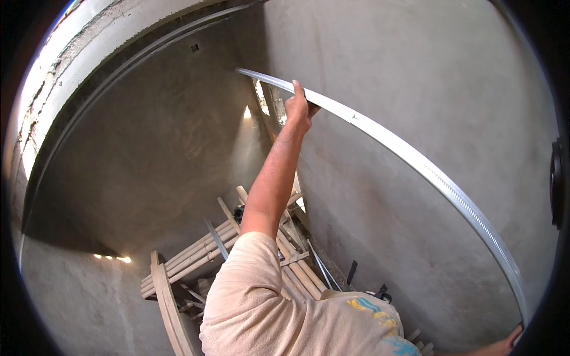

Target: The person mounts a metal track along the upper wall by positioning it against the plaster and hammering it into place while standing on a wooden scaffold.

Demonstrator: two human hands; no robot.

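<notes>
A long, silvery metal profile strip [392, 139] stretches along the grey wall from upper middle to lower right. It looks curved in this wide view, and part of it has a row of small perforations. My left hand [300, 110] is raised with the arm stretched out, gripping the strip near its far end, thumb on the near face and fingers behind its lower edge. At the lower right, my right hand [512, 340] holds the strip's near end; most of its fingers are cut off or hidden.
Below my left arm stands a scaffold of bamboo poles [199, 255] with a curved-looking wooden plank [169, 308]. A loose metal piece [217, 238] lies across the poles. Another metal strip [113, 80] runs high along the left wall. Light enters through a corner gap [262, 97].
</notes>
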